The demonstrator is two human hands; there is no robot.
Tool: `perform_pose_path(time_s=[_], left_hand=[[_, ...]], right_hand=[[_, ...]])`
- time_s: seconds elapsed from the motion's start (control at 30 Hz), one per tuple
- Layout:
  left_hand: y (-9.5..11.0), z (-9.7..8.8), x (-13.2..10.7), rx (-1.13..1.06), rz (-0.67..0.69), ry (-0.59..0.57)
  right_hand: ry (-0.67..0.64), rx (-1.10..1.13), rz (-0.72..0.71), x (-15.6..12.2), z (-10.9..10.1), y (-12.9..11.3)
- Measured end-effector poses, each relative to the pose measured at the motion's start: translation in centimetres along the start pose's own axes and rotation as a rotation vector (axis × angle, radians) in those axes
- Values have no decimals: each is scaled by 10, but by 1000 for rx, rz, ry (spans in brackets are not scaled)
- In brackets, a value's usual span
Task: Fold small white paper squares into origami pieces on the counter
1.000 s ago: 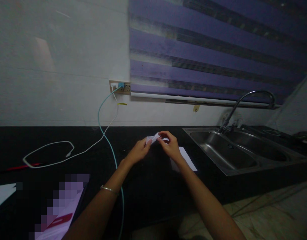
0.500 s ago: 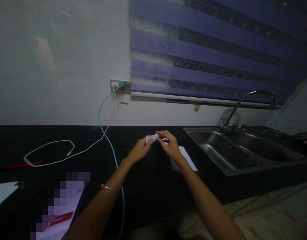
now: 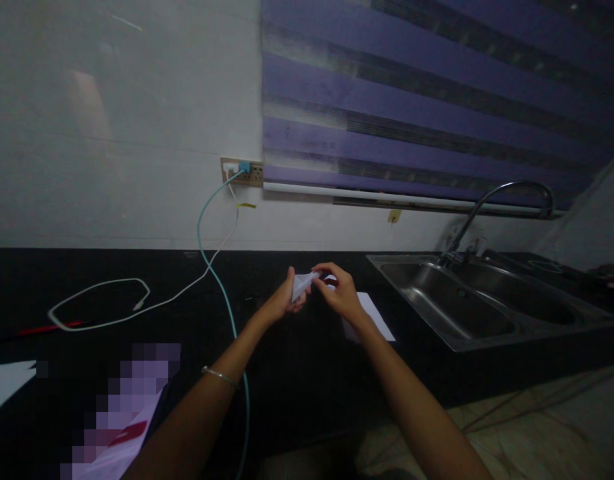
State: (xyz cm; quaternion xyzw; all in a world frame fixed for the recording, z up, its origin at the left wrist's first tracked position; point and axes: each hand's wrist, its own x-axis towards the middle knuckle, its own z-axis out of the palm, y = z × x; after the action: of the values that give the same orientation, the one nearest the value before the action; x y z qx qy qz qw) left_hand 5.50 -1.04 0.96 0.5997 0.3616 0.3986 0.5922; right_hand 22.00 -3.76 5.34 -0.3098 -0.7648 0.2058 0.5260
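Note:
Between my hands, above the dark counter [image 3: 297, 373], is a small folded piece of white paper [image 3: 301, 285]. It shows a pointed, roughly triangular shape with crease lines. My left hand [image 3: 285, 295] supports it from the left, thumb up along its edge and fingers curled beneath. Thumb and index finger of my right hand [image 3: 339, 291] pinch its upper right end. A flat white sheet of paper [image 3: 375, 317] lies on the counter, partly hidden behind my right hand and forearm.
Right of my arms is a steel double sink [image 3: 451, 300] with a curved faucet [image 3: 491, 193]. A teal cable [image 3: 221, 290] and a white cable [image 3: 99, 287] run from the wall outlet [image 3: 241, 173]. A red pen-like object [image 3: 41, 329] and papers [image 3: 9, 383] lie at left.
My left thumb has lifted and its fingers have shifted under the folded paper, which now shows a wider triangular face. My right hand stays almost in place, still pinching.

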Motion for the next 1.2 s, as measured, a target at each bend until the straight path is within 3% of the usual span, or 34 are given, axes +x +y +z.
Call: perform_pose_path(time_s=[0.17, 0.43, 0.67, 0.87, 0.97, 1.2], left_hand=[[-1, -1, -6, 52, 139, 59], [7, -1, -17, 95, 167, 158], [15, 0, -10, -177, -76, 2], [33, -1, -38, -389, -73, -301], [33, -3, -42, -353, -33, -262], [12, -8, -18, -103, 18, -204]], right_hand=[[43, 51, 39, 0, 0, 0], [-22, 23, -18, 1, -3, -2], [-58, 33, 26, 1, -6, 2], [-120, 59, 4, 1, -8, -1], [-184, 31, -13, 1, -10, -2], [-306, -72, -106, 0, -10, -2]])
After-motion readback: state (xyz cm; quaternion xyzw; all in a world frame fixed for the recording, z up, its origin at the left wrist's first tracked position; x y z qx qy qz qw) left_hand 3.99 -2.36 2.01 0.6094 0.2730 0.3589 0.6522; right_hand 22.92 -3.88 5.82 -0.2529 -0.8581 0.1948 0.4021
